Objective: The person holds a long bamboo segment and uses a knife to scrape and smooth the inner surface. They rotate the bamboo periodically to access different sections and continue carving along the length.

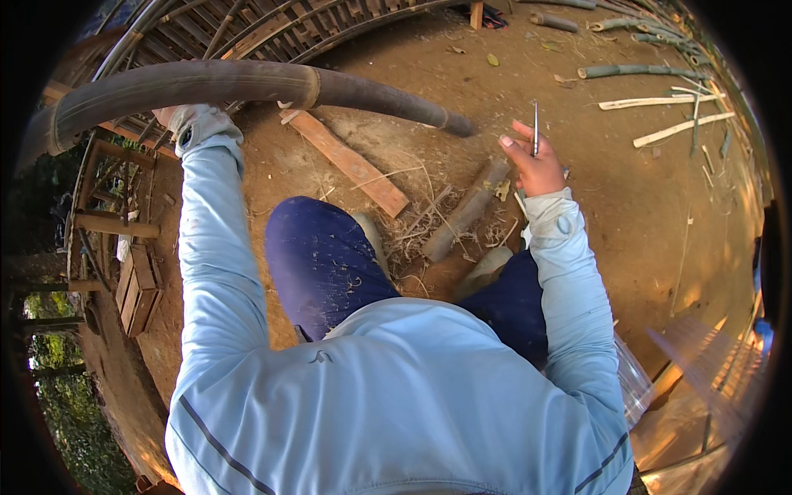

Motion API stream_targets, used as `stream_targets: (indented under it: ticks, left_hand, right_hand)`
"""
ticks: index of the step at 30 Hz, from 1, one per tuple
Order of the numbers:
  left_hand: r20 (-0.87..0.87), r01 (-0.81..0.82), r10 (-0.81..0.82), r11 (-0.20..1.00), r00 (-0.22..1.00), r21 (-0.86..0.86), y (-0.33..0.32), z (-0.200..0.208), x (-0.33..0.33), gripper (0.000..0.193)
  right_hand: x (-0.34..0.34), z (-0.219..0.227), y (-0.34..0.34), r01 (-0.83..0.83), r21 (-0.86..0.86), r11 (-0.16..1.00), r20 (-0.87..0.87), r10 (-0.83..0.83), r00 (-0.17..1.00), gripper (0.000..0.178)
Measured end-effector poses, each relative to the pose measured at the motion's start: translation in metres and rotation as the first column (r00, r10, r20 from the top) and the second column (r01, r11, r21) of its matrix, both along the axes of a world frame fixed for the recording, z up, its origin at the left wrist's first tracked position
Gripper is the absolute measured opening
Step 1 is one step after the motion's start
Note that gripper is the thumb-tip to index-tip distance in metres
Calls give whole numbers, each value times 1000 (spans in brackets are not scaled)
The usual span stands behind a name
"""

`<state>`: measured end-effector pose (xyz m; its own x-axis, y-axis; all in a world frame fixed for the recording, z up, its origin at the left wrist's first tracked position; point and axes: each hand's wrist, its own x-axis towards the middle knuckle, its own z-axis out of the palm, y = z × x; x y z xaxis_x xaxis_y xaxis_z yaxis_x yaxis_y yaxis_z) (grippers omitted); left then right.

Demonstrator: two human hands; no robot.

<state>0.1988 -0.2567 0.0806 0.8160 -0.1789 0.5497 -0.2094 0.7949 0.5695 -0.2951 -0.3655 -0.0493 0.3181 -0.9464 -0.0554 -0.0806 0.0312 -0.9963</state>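
Note:
A long, dark brown bamboo pole (247, 81) crosses the upper left, its far end slanting down toward the ground. My left hand (167, 115) grips it from the near side; the pole hides most of the fingers. Out to the right, away from the pole, my right hand (538, 167) is closed round a slim, pointed metal tool (535, 124) that stands up from the fingers. Seen this thin, it could be a blade edge-on; its kind is unclear. Between my feet a short log-like piece of bamboo (469, 210) lies among thin shavings (421, 231).
A reddish wooden plank (351, 161) lies ahead of my left knee. Green bamboo poles (639, 72) and pale split strips (660, 101) are on the dirt floor at the far right. A slatted bamboo structure (272, 29) stands at the back left, and a wooden crate (139, 289) sits left.

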Motion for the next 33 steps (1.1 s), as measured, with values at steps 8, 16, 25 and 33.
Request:
stream_targets:
  ticks: [8,16,25,33]
  left_hand:
    - [-225,-547,549,834,805,75,-7,2,-11,47]
    - [-247,-436,424,900,871,5,11,-8,-23,40]
    - [-138,-540,565,822,814,182,17,7,-56,34]
    - [-20,-490,496,862,868,132,-23,55,-109,26]
  right_hand:
    - [7,-17,7,-26,-22,999,-33,25,999,64]
    - [12,-18,9,-66,-28,997,-107,62,992,62]
    - [34,-36,3,-169,-178,969,-159,141,977,64]
    - [104,83,22,-229,-646,729,-283,49,958,67]
